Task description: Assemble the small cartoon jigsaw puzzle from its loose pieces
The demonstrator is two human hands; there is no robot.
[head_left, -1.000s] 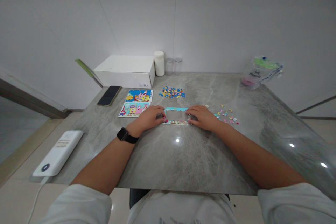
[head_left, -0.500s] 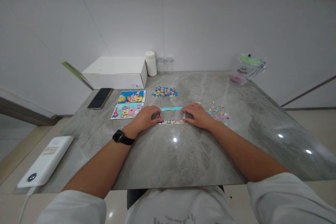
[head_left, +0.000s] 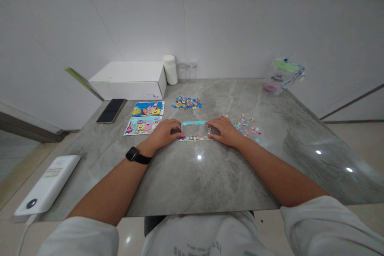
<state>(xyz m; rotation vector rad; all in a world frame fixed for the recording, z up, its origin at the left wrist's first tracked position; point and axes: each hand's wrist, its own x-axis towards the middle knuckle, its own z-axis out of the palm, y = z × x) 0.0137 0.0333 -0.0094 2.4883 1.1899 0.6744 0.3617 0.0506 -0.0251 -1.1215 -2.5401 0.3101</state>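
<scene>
A rectangular jigsaw puzzle border [head_left: 195, 123] lies flat on the grey marbled table, its middle open to the tabletop. Blue pieces run along its far side and multicoloured cartoon pieces along the near side. At its left end, my left hand [head_left: 164, 133], with a black watch on the wrist, has its fingers and thumb curved around the edge. My right hand [head_left: 225, 130] grips the right end the same way, fingertips at the far corner and thumb lower down. Loose puzzle pieces [head_left: 246, 131] lie scattered just right of my right hand. A denser pile of pieces [head_left: 186, 103] sits beyond the border.
Two cartoon picture cards [head_left: 143, 125] lie left of my left hand, near a phone [head_left: 111, 111]. Behind stand a white box [head_left: 126, 90], a white bottle [head_left: 170, 70] and two glasses [head_left: 191, 73]. A plastic bag [head_left: 282, 76] is back right; a white power bank [head_left: 48, 184] lies front left.
The camera view has shifted slightly. Both hands stay at the two ends of the puzzle border, with my left thumb a little higher along its edge.
</scene>
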